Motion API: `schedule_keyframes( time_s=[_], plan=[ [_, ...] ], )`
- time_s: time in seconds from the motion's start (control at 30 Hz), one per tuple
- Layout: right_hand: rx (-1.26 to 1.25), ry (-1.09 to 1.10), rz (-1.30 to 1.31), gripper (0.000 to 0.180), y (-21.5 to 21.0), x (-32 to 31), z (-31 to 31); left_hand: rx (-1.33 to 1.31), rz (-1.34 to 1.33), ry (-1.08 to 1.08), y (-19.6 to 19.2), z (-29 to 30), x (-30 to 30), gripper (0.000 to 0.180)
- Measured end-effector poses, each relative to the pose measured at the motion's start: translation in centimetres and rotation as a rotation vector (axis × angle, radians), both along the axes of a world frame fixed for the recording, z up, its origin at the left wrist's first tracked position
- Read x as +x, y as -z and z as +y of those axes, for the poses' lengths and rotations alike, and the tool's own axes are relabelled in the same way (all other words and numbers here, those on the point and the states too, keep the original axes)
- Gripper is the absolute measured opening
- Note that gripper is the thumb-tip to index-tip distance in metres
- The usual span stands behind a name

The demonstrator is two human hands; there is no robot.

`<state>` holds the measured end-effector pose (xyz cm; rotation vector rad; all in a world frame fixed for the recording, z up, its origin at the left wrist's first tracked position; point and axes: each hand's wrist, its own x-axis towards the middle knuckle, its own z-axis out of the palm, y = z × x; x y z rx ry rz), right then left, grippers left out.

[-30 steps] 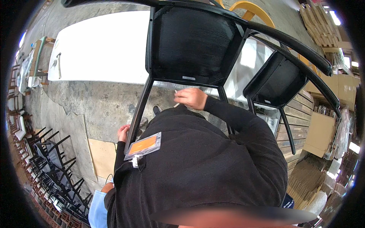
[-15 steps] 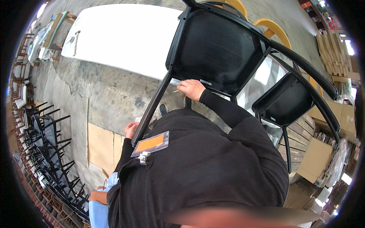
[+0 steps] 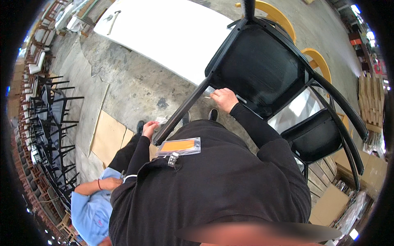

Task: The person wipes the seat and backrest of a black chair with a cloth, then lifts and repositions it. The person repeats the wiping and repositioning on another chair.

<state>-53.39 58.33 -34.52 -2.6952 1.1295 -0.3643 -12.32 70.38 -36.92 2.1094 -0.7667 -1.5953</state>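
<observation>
A black chair (image 3: pixel 262 63) lies tipped on the white tabletop (image 3: pixel 168 35), its seat's underside facing me. One of its legs (image 3: pixel 180 112) slants down toward my body. My right hand (image 3: pixel 225 99) is closed at the seat's near edge, beside that leg, with a thin pale stick (image 3: pixel 207 97) poking out of the fingers. Near the leg's lower end, my left hand (image 3: pixel 150 129) pinches a crumpled whitish piece, seemingly plastic (image 3: pixel 161 120). Part of that piece is hidden behind the leg.
A second black chair (image 3: pixel 314 137) sits to the right. Yellow curved chair parts (image 3: pixel 318 61) show beyond the table. A hammer-like tool (image 3: pixel 114 22) rests at the table's far left. A co-worker in a blue shirt (image 3: pixel 92 211) is close on my left. Stacked black chairs (image 3: pixel 53 123) line the left side.
The view has turned, so the table and chairs appear farther right. More of the co-worker shows at the left. Both my hands stay by the same chair leg.
</observation>
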Motion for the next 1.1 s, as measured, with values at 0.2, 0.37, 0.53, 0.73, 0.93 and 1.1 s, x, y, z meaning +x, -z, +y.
schedule_keyframes(
  time_s=[0.2, 0.37, 0.53, 0.73, 0.93, 1.1],
  plan=[
    [-0.003, 0.010, 0.010, 0.019, 0.1, -0.7, -0.2, -0.056, 0.010, -0.002, -0.5, 0.5, -0.4, 0.023],
    [-0.019, 0.125, -0.210, 0.013, -7.2, 1.9, -0.9, 0.038, -0.027, -0.011, 0.0, 1.0, -0.3, 0.026],
    [0.444, -0.067, -0.971, 0.006, -24.4, 4.7, 0.7, 0.070, -0.054, -0.022, 0.7, 0.8, -0.4, 0.026],
    [0.468, -0.787, -1.128, 0.018, -34.3, 8.4, 4.0, -0.081, 0.046, 0.001, 0.4, -0.4, -1.1, 0.024],
    [0.233, -0.865, -0.532, 0.026, -32.5, 11.0, 5.6, -0.128, -0.129, 0.059, -1.0, -1.8, -0.6, 0.017],
    [0.404, -0.526, -0.980, 0.031, -26.3, 7.8, 1.6, -0.613, 0.002, -0.379, -10.1, -4.4, -3.5, 0.018]
  ],
)
